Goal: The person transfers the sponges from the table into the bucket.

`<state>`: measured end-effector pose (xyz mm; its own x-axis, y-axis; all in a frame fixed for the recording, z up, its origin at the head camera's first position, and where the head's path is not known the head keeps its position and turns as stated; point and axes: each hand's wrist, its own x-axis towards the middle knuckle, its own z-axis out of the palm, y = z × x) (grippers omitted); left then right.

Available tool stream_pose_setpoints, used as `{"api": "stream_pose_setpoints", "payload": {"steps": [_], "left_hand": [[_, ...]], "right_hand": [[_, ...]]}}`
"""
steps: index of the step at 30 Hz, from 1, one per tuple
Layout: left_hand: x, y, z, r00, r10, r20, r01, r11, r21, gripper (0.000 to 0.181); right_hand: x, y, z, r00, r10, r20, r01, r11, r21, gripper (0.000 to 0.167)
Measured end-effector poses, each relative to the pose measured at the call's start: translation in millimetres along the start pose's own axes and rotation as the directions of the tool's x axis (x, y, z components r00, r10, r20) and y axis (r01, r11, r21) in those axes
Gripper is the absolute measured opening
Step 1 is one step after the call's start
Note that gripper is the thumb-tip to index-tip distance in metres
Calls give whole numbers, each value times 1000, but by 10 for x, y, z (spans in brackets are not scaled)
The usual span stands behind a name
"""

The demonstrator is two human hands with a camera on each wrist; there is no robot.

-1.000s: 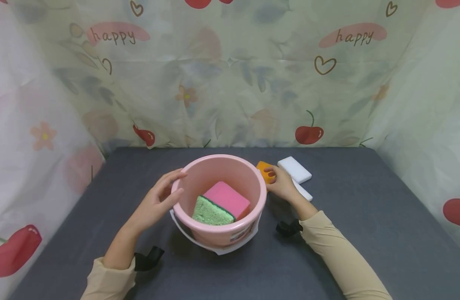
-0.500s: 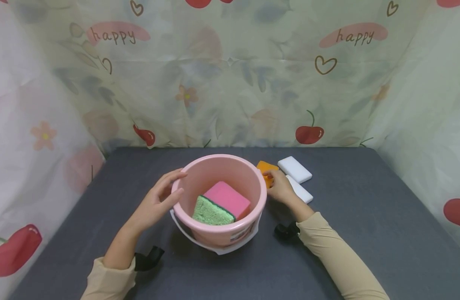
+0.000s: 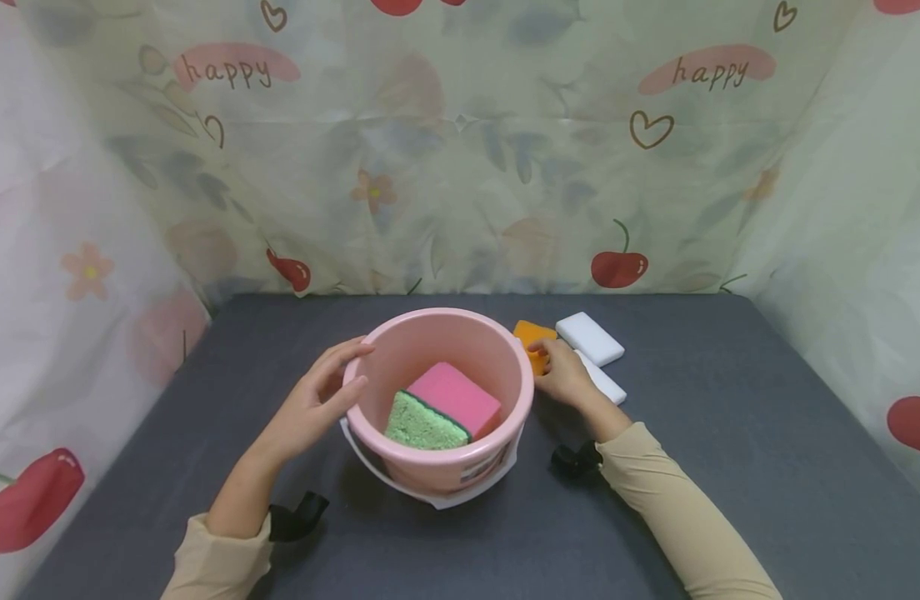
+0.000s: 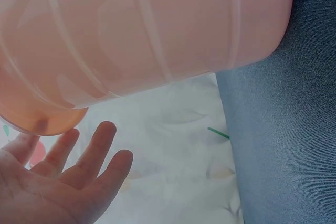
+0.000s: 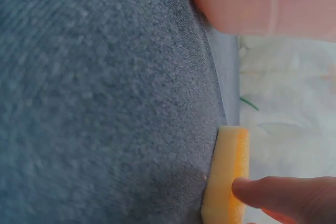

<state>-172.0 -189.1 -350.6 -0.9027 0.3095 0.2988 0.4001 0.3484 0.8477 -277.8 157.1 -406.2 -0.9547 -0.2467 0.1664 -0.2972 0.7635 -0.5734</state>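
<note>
A pink bucket (image 3: 445, 467) stands on the dark table. Inside it lie a pink sponge (image 3: 456, 393) and a green sponge (image 3: 427, 422) with a dark layer. My left hand (image 3: 313, 408) rests its fingers at the bucket's left rim; in the left wrist view the fingers of that hand (image 4: 63, 182) are spread out, nearly straight. Right of the bucket, my right hand (image 3: 565, 375) touches an orange sponge (image 3: 533, 333). The right wrist view shows a fingertip (image 5: 242, 188) pressing the sponge's orange face, its pale yellow layer (image 5: 220, 182) down on the table.
Two white rectangular blocks (image 3: 589, 337) lie just right of the orange sponge, one partly behind the right hand. A pale handle (image 3: 445, 502) hangs down the bucket's front. Patterned cloth (image 3: 460, 192) walls the table's back and sides.
Over the second, my right hand has shifted slightly at the orange sponge, its fingers coming down onto it. My left hand and the bucket have stayed put.
</note>
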Motion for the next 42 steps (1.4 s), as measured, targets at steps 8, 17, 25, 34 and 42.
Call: {"api": "stream_pose_setpoints", "payload": {"steps": [8, 17, 25, 34, 42], "left_hand": [[0, 5, 3, 1000, 6, -5, -6, 1000, 3, 45], [-2, 1, 5, 1000, 7, -3, -7, 1000, 2, 45], [3, 2, 10, 1000, 23, -5, -23, 1000, -5, 44], [0, -3, 6, 1000, 21, -3, -21, 1000, -7, 45], [2, 6, 5, 1000, 25, 1, -25, 1000, -15, 44]], "right_hand": [[21, -4, 23, 997, 74, 0, -74, 997, -18, 54], [85, -114, 108, 978, 210, -14, -209, 962, -175, 62], [164, -171, 183, 934, 356, -30, -353, 905, -236, 53], [185, -184, 231, 931, 363, -45, -361, 894, -266, 51], [166, -234, 207, 940, 341, -24, -335, 905, -263, 46]]}}
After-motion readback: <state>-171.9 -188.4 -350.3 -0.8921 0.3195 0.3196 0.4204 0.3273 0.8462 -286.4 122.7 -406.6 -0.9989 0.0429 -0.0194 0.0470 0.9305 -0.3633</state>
